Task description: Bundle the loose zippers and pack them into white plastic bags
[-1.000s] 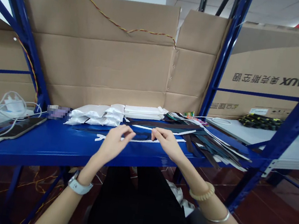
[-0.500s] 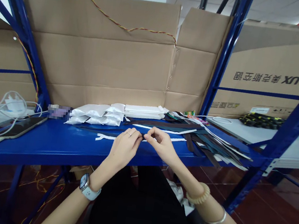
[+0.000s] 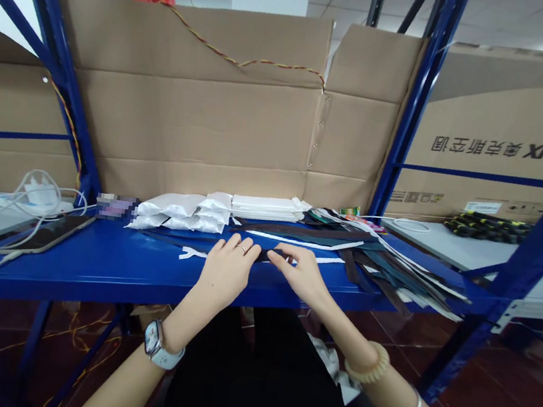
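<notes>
A dark strip, which looks like a zipper, lies between my hands at the front of the blue shelf. My left hand is closed over its left part, palm down. With thumb and fingers my right hand pinches the strip a little to the right. Under and beside the hands runs a white zipper-like strip, its forked end showing to the left. Another white strip and dark strips lie just behind. The hands hide much of the dark strip.
White packets and a flat white stack sit along the cardboard backing. A loose pile of strips overhangs the right front edge. At left are a phone and white cables. Blue posts frame the shelf.
My hands have moved slightly apart, so more of the dark strip shows between them. They sit a little lower over the shelf. The whole view has shifted slightly.
</notes>
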`<state>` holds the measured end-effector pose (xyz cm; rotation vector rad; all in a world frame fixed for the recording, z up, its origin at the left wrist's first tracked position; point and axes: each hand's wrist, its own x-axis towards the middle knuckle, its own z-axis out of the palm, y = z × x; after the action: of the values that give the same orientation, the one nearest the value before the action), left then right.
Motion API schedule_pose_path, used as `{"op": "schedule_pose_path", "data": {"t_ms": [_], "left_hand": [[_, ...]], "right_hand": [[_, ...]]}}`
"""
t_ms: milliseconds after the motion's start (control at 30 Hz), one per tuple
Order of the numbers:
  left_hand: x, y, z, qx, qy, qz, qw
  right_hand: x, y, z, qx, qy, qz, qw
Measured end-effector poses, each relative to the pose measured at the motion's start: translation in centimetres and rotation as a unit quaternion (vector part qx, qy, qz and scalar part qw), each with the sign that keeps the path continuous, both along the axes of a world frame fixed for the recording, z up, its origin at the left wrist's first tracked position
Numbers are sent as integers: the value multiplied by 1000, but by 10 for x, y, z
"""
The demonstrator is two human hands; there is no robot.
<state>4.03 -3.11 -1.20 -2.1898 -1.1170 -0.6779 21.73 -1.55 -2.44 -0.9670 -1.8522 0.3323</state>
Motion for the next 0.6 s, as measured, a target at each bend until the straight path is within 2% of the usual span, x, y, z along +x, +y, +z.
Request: {"op": "schedule_pose_path", "data": {"t_ms": [133, 267, 467, 600], "left_hand": [[-11, 8, 3, 7, -15, 15, 1000], [-34, 22, 9, 28, -36, 42, 998], [-94, 42, 21, 64, -58, 143, 986], [-130, 48, 26, 29, -70, 212, 974]], "right_hand": [[16, 3, 7, 3, 27, -33, 999], [38, 12, 13, 16, 69, -59, 996], [89, 30, 22, 23, 189, -118, 975], [131, 39, 23, 40, 245, -200, 948]]}}
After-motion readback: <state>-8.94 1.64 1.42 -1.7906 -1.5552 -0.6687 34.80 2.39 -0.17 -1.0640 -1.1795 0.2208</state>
